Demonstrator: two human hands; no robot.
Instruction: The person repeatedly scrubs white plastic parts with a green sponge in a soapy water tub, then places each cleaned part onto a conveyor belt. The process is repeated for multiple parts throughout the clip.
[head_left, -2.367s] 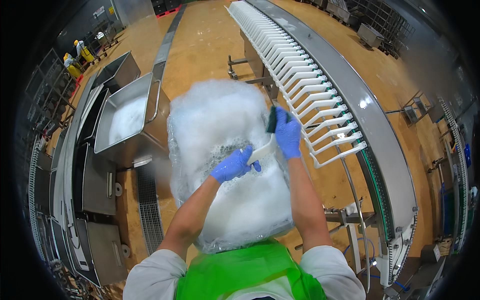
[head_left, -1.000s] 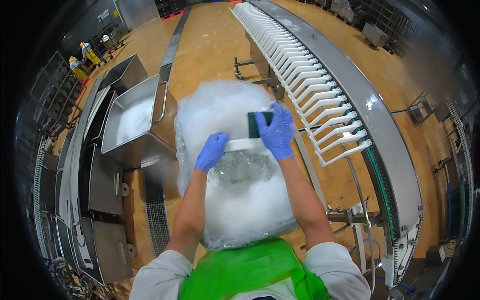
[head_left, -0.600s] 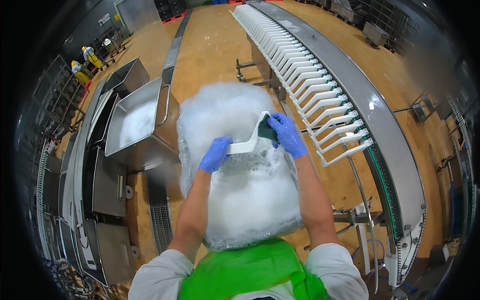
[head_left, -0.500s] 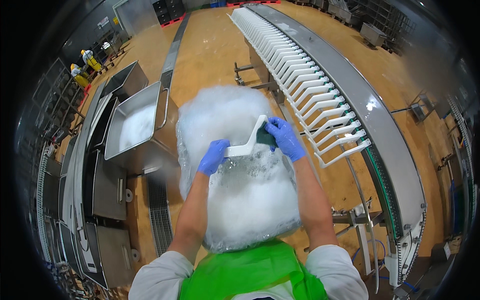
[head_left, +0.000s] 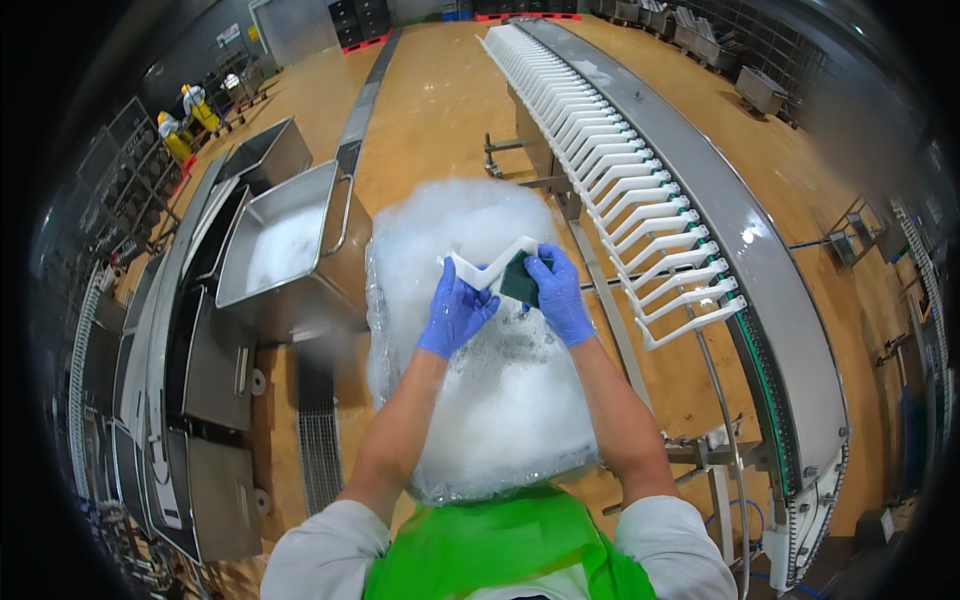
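Observation:
My left hand (head_left: 458,312), in a blue glove, is closed around the left end of a white angled plastic arm (head_left: 485,274), its fingers bent below the piece. A dark green scouring pad (head_left: 518,281) is pinched in my right hand (head_left: 562,297), gloved in blue too. The pad presses against the right part of the white arm, partly covering it. Both hands are above a plastic-lined tub (head_left: 378,300) heaped with white suds (head_left: 520,410). Darker soapy water shows through the foam beneath my hands.
On the right, a curved conveyor (head_left: 690,150) carries a long row of similar white arms (head_left: 650,235). Left of the tub stand a metal bin (head_left: 340,265) with foam inside and several more steel bins (head_left: 220,375). Two people in yellow aprons (head_left: 203,112) work far left.
The white arm has tilted, its left end rising into a V shape. My left hand has moved up and right, closer to my right hand. The pad has slid lower on the arm.

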